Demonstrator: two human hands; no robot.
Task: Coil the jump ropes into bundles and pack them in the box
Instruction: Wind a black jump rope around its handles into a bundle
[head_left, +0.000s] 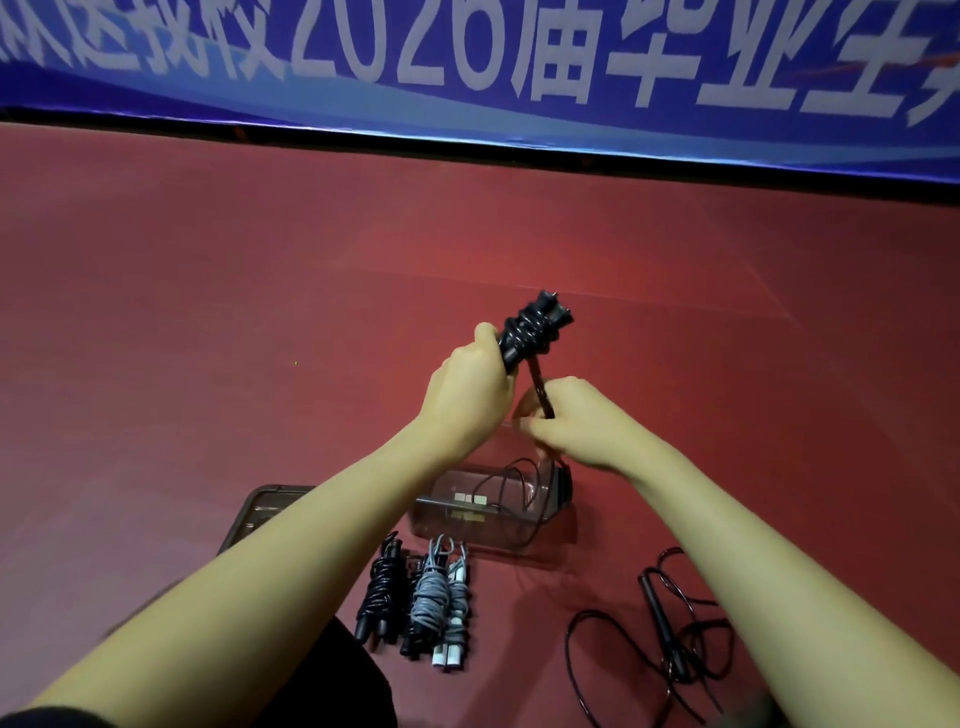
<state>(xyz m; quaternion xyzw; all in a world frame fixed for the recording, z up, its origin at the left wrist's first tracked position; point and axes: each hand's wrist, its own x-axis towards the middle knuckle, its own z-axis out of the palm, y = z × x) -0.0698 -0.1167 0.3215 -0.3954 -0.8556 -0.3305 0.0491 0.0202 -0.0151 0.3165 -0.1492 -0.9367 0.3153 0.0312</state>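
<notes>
My left hand (467, 395) grips a black jump rope bundle (532, 328), wound around its handles and held up over the red floor. My right hand (569, 421) pinches the loose black cord end (540, 387) just below that bundle. Beneath my hands stands a clear plastic box (467, 525) with a thin black cord lying inside. In front of the box lie three finished bundles: a black one (382, 592), a grey one (430, 597) and a grey one with white handles (457, 603). An uncoiled black jump rope (660, 618) sprawls at the right.
The box's dark lid (260, 512) lies flat to the left of the box, partly under my left forearm. A blue banner with white characters (467, 62) runs along the far edge of the red floor (208, 312). My dark-clothed knee (343, 686) shows at the bottom.
</notes>
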